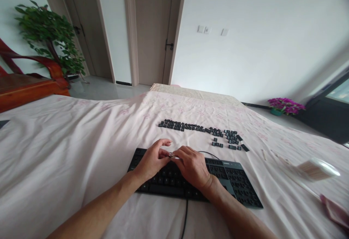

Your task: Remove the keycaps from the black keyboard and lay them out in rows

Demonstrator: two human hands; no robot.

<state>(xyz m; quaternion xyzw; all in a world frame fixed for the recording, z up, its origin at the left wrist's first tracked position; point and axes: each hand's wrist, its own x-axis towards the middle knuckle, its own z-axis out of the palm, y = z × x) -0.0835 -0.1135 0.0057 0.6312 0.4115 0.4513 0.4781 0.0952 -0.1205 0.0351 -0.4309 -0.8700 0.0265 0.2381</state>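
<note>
A black keyboard (234, 180) lies on a pale pink sheet (68, 151) in front of me, its cable (186, 217) running toward me. Both hands rest over its left half. My right hand (193, 166) is closed around a thin metal tool (174, 156), whose tip points left. My left hand (152, 159) is curled beside it, fingertips touching the tool's tip over the keys. Beyond the keyboard, several loose black keycaps (201, 128) lie in a row and a small cluster.
A clear box of cotton swabs (316, 169) and a pink cloth (334, 210) sit at the right. A wooden chair (29, 82) and a green plant (49, 31) stand at the left, doors behind, purple flowers (285, 105) on the floor at right.
</note>
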